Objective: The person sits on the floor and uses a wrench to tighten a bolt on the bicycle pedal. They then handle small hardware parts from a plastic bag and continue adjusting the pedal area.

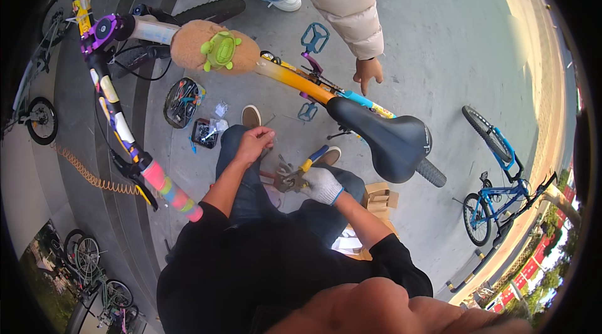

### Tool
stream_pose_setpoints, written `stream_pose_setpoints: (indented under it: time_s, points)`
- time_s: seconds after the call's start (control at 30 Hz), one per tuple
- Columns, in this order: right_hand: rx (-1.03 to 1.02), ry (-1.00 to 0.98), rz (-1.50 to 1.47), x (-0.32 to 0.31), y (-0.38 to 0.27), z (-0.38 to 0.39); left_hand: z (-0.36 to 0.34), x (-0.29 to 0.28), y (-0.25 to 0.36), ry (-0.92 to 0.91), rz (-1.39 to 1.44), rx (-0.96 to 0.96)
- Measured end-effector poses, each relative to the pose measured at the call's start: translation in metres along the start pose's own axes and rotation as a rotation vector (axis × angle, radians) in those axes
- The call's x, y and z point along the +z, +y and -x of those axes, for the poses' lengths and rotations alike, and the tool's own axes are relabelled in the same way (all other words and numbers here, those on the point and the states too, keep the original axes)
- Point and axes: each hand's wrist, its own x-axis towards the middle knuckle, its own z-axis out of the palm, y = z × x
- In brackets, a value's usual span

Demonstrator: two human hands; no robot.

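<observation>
I sit looking down past my knees at a colourful bicycle frame (pixel 295 80) that crosses in front of me. My left hand (pixel 254 144) is bare, with the fingers pinched on a small part I cannot make out. My right hand (pixel 323 185) wears a white glove and grips a pair of pliers (pixel 300 172) with a yellow and blue handle, jaws pointing left toward a small metal piece (pixel 283 178) over my lap. The black saddle (pixel 389 136) sits just right of my hands.
The handlebar (pixel 125 139) with a pink grip hangs at my left, with a tan plush pad (pixel 210 48) on the stem. A tool pouch (pixel 183 102) and parts box (pixel 205 132) lie on the concrete. Another person's hand (pixel 367 74) reaches down. A blue bicycle (pixel 495 190) stands right.
</observation>
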Motion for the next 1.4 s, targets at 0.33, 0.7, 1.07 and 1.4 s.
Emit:
stream_pose_setpoints:
  time_s: [0.33, 0.7, 1.07, 1.4]
  points:
    - [0.336, 0.437, -0.329, 0.100, 0.120, -0.071, -0.137, 0.032, -0.044, -0.266, -0.441, 0.283]
    - [0.030, 0.923, -1.345, 0.105, 0.069, -0.014, -0.061, 0.000, -0.062, -0.300, 0.181, 0.272]
    - [-0.428, 0.659, -1.764, 0.134, 0.067, 0.008, 0.018, -0.008, -0.089, -0.412, -0.654, 0.658]
    - [-0.477, 0.980, -1.662, 0.130, 0.062, 0.050, 0.031, -0.065, -0.033, -0.198, -0.538, 1.296]
